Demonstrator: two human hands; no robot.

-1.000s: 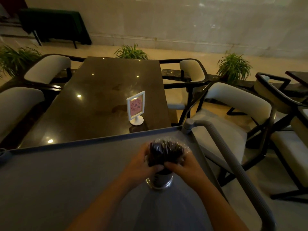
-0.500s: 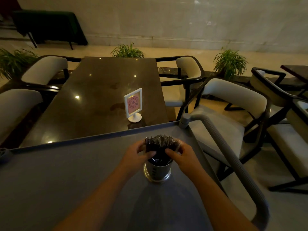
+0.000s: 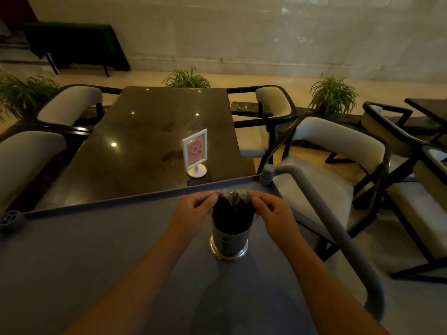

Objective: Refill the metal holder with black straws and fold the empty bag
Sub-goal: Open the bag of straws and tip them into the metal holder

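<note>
A round metal holder (image 3: 229, 244) stands upright on the grey cart top (image 3: 96, 250). A bundle of black straws (image 3: 232, 217) sticks up out of it, wrapped in a clear plastic bag (image 3: 236, 195). My left hand (image 3: 193, 211) pinches the bag's top edge on the left side. My right hand (image 3: 273, 212) pinches the same edge on the right. Both hands sit level with the tops of the straws, above the holder's rim.
The cart's raised rim (image 3: 145, 198) and grey handle (image 3: 338, 228) border the surface at the back and right. Beyond it stand a dark glossy table (image 3: 145, 131) with a white sign stand (image 3: 195, 153), cream chairs (image 3: 338, 151) and potted plants (image 3: 331, 95).
My hands rose from the sides of the bundle near the holder's rim to the top of the bag, and now pinch its edge on either side.
</note>
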